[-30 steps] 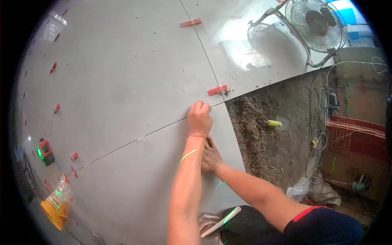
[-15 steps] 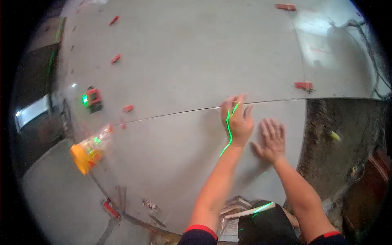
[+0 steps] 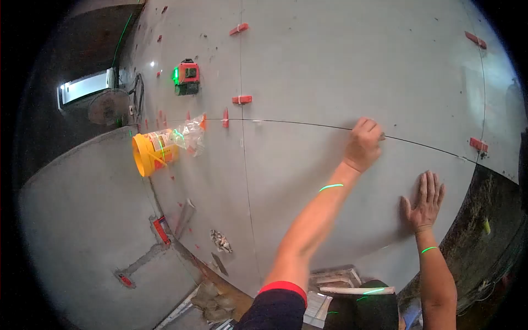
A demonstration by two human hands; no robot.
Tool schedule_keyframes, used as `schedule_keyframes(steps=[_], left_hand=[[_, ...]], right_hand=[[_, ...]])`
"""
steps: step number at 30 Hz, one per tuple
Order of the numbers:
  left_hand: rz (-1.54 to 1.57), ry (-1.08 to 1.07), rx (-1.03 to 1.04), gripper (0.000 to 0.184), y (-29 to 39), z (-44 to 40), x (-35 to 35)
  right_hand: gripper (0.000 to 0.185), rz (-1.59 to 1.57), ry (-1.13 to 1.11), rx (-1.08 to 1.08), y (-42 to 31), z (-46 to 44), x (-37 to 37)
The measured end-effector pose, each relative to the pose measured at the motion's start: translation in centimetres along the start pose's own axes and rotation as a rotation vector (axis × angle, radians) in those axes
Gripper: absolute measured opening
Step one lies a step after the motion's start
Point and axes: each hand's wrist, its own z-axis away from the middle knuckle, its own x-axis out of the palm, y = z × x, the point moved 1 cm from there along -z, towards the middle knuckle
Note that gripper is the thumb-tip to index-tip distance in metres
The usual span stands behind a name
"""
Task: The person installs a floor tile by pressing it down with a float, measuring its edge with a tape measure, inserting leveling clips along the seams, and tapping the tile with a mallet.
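My left hand (image 3: 366,144) is closed at the long thin joint between two large grey tiles. Its fingers are curled, hiding whatever may be in them. Lower and to the right, my right hand (image 3: 426,203) lies flat with its fingers stretched out on the near grey tile (image 3: 313,220). That tile's right edge borders a strip of rough dark ground (image 3: 478,220). A red tile-levelling wedge (image 3: 478,144) sits on the joint right of both hands.
A red laser level (image 3: 188,77) stands at the left, glowing green. Below it a yellow bucket (image 3: 144,157) lies tipped beside a clear plastic bag (image 3: 191,135). More red wedges (image 3: 242,99) sit along the joints. A crumpled scrap (image 3: 220,240) lies nearer, left of my left arm.
The view has swung left, showing more of the bucket and laser level. My left hand's fingers, loosely spread before, are now curled at the joint. My right hand remains flat on the tile.
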Motion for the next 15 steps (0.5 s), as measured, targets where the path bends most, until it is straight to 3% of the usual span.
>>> schedule_keyframes(steps=[3,7,15], left_hand=[[-0.047,0.006,0.124,0.011,-0.2,0.1,0.0],[0.052,-0.027,0.092,0.01,-1.5,0.1,0.3],[-0.096,-0.115,0.061,0.009,-1.7,0.3,-0.5]], right_hand=[[0.078,0.01,0.032,-0.014,-0.2,0.2,0.5],[0.078,0.015,0.04,-0.014,0.0,0.0,0.4],[0.08,0.008,0.031,-0.019,-0.2,0.8,1.1]])
